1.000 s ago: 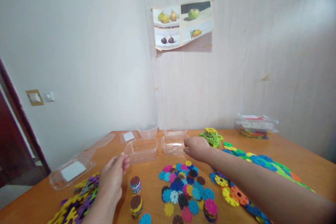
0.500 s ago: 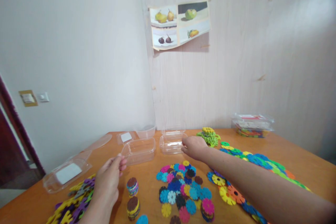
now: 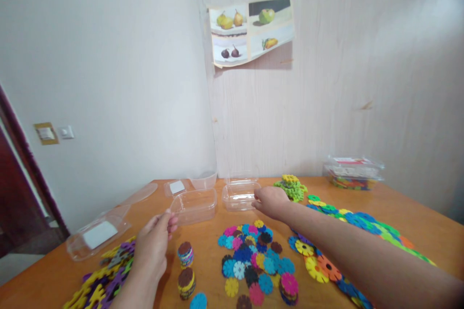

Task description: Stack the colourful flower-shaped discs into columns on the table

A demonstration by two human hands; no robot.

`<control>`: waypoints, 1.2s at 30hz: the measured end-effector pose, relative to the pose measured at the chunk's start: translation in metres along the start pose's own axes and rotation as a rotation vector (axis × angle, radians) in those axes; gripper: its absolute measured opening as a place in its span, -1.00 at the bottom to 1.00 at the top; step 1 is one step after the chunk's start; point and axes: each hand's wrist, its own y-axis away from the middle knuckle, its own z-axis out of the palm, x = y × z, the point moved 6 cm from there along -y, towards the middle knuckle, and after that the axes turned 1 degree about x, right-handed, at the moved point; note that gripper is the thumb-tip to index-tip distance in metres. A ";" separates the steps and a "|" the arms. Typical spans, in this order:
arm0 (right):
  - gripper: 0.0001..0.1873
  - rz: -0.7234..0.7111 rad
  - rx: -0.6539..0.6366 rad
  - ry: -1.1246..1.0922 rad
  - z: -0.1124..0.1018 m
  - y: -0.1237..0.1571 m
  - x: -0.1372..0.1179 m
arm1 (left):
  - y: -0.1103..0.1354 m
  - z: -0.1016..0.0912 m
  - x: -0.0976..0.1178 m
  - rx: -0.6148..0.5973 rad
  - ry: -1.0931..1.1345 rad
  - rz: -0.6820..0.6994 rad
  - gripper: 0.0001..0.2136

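My left hand (image 3: pixel 154 239) has its fingers curled at the near left corner of a clear plastic box (image 3: pixel 195 212). My right hand (image 3: pixel 271 201) reaches forward, its bent fingers at the right end of a second, smaller clear box (image 3: pixel 239 203). The fingertips' exact grip is partly hidden. Both boxes stand side by side with nothing visible inside. Nearer to me lies a spread of colourful notched plastic discs (image 3: pixel 250 260). Between it and my left hand stand two short disc stacks (image 3: pixel 186 282), with another stack (image 3: pixel 289 287) at the spread's right.
Purple and yellow interlocking pieces (image 3: pixel 97 285) lie left, near clear lids (image 3: pixel 97 236). A white bowl (image 3: pixel 203 181) sits behind. Green pieces (image 3: pixel 292 190), larger flower discs (image 3: pixel 328 268) and a filled clear box (image 3: pixel 353 174) are at right. A fruit poster (image 3: pixel 250 31) hangs on the wall.
The whole view has shifted slightly, with things appearing a little further right and higher. Both hands keep their places at the two boxes; nothing else has visibly moved.
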 end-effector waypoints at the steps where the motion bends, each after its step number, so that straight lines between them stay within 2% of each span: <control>1: -0.63 0.000 0.000 0.000 0.001 0.000 0.000 | 0.000 0.000 0.000 -0.002 0.002 -0.001 -0.51; 8: -0.64 -0.009 0.007 -0.001 0.003 -0.002 0.000 | 0.000 -0.001 -0.001 0.005 -0.006 0.000 -0.53; 14: -0.67 -0.039 0.011 -0.008 0.004 -0.002 -0.005 | -0.005 -0.005 -0.004 0.074 -0.026 0.038 -0.62; 19: -0.67 -0.072 0.017 -0.013 0.004 -0.002 -0.014 | -0.005 -0.006 -0.007 0.103 0.006 0.017 -0.66; 29: -0.66 -0.085 0.004 -0.024 0.004 -0.001 -0.018 | 0.000 0.004 -0.011 -0.037 0.044 -0.055 -0.54; 36: -0.65 -0.080 0.011 -0.031 0.003 -0.002 -0.017 | 0.000 0.005 -0.012 -0.059 0.035 -0.072 -0.48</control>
